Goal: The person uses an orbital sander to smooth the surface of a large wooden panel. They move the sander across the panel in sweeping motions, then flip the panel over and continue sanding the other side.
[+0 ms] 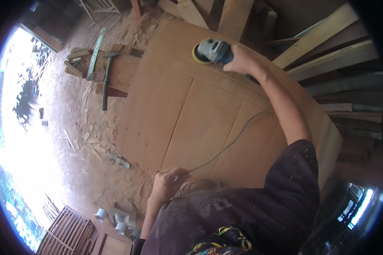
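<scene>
Right grip (241, 61) clenched around the rear of a power sander (216, 50), arm stretched out over a big wooden panel (204, 117). Sander sits by the panel's far edge, nearer the far left corner than the right one; body grey and blue, round yellow disc (196, 55) facing left and down toward the wood. Can't tell if disc actually touches. Left grip (168, 182) at the panel's near edge, toward the near left corner, fingers curled round a grey cord (230, 144); the exact hold is partly hidden. Cord runs in a loose curve across the panel, from left grip up to below the right forearm. Panel is reddish brown, with straight grooves dividing its face into sections.

Off the panel's left edge: hammer (107, 83) with long dark handle, pale green ruler-like strip (97, 51) beside it, both among wood pieces. Scattered offcuts (97, 146) on the dusty floor (74, 127), well apart from the sander; pair of slippers (122, 161) just off the near left corner. Beyond the far edge, long planks (321, 38) lie stacked at angles. Slatted wooden frame (66, 233) well beyond the near left corner. Person wears a dark shirt (247, 212), pale specks on the sleeve.
</scene>
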